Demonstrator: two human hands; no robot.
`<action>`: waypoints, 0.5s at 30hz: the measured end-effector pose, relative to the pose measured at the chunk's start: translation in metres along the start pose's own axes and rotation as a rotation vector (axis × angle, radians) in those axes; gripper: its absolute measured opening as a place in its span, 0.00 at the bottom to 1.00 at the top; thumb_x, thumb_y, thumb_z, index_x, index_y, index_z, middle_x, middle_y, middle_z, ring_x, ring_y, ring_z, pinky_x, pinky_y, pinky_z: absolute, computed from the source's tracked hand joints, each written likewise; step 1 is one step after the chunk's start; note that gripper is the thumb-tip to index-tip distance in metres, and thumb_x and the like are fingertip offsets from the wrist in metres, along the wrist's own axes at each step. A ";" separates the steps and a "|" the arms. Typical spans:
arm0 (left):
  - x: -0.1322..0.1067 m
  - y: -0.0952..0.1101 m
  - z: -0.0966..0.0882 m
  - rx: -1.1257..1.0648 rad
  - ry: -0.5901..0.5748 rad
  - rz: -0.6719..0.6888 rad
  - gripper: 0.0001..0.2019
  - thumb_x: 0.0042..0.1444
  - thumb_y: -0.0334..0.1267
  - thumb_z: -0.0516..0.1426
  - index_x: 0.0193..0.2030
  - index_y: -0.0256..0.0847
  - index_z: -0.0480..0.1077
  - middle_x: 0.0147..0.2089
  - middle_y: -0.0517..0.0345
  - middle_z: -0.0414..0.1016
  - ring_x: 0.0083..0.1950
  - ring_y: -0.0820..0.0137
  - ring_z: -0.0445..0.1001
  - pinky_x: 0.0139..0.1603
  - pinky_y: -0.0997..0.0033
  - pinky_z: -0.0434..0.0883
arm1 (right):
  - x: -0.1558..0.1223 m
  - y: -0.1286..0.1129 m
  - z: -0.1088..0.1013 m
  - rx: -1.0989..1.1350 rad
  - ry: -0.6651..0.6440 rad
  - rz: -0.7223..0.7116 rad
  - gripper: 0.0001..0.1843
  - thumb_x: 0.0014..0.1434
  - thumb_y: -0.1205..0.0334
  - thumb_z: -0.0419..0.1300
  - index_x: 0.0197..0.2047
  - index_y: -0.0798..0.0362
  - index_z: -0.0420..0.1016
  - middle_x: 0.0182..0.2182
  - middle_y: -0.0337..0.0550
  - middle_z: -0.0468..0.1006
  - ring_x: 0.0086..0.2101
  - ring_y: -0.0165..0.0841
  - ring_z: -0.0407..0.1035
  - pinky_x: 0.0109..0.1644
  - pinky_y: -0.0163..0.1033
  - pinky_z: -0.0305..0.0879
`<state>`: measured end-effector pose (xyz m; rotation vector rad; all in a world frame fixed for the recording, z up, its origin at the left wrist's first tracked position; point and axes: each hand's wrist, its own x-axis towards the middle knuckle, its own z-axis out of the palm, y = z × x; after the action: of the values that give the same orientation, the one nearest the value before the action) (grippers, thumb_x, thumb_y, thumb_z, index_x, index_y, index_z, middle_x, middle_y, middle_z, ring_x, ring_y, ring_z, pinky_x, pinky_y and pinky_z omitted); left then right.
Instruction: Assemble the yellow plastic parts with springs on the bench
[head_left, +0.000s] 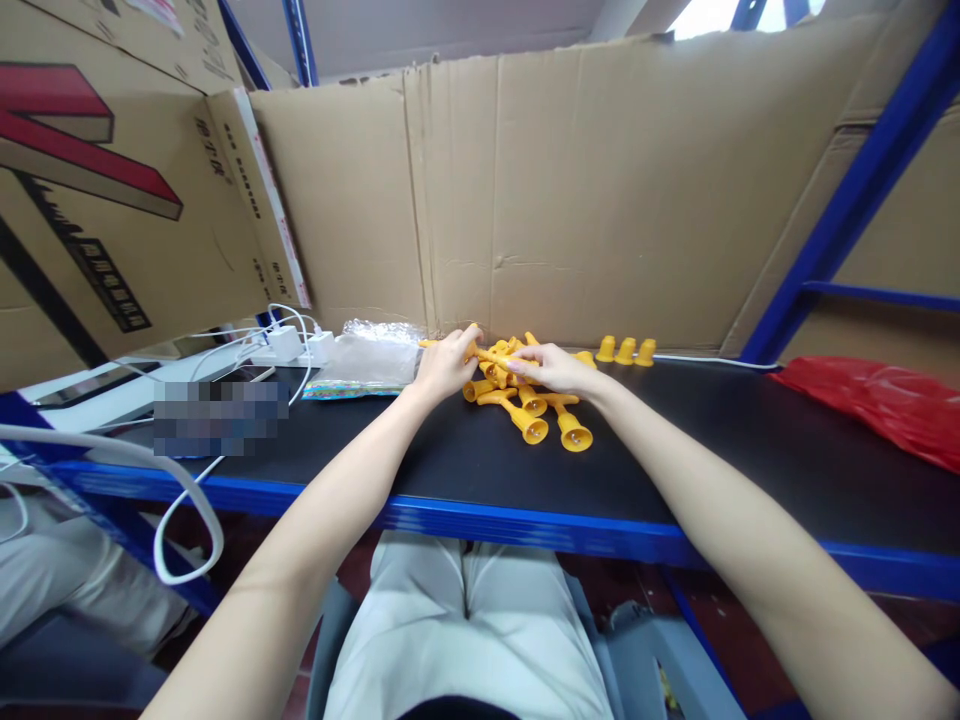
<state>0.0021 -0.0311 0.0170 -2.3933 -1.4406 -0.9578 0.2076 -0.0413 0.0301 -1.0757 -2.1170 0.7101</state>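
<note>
A heap of yellow plastic trumpet-shaped pieces (529, 405) lies on the black shelf top (675, 460), close to the cardboard back wall. My left hand (444, 365) and my right hand (551, 368) meet over the heap. Both are closed on one long yellow piece (496, 357) held level between them. Three small yellow caps (625, 351) stand in a row just right of the heap.
A clear plastic bag (366, 360) lies left of the heap, with white chargers and cables (289, 345) beyond it. A red plastic bag (877, 400) sits far right. Cardboard sheets (600, 190) wall the back and left. Another person's leg (67, 590) shows low left.
</note>
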 end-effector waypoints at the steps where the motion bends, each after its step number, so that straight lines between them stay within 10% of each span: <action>1: 0.000 0.000 0.000 0.008 -0.004 0.003 0.16 0.55 0.31 0.51 0.50 0.44 0.65 0.47 0.54 0.72 0.48 0.64 0.72 0.45 0.68 0.67 | 0.001 0.001 0.000 -0.041 0.013 -0.006 0.22 0.53 0.42 0.58 0.31 0.56 0.75 0.22 0.38 0.72 0.24 0.27 0.64 0.29 0.34 0.59; 15: 0.001 0.001 -0.004 0.071 -0.001 -0.050 0.17 0.57 0.33 0.51 0.54 0.44 0.63 0.50 0.50 0.72 0.48 0.63 0.72 0.44 0.68 0.68 | 0.006 0.010 0.006 -0.540 0.217 -0.188 0.17 0.61 0.52 0.53 0.48 0.50 0.75 0.45 0.47 0.77 0.48 0.43 0.69 0.53 0.47 0.61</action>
<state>0.0020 -0.0328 0.0207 -2.3181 -1.5148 -0.9011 0.2051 -0.0325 0.0209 -1.1404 -2.2303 -0.0800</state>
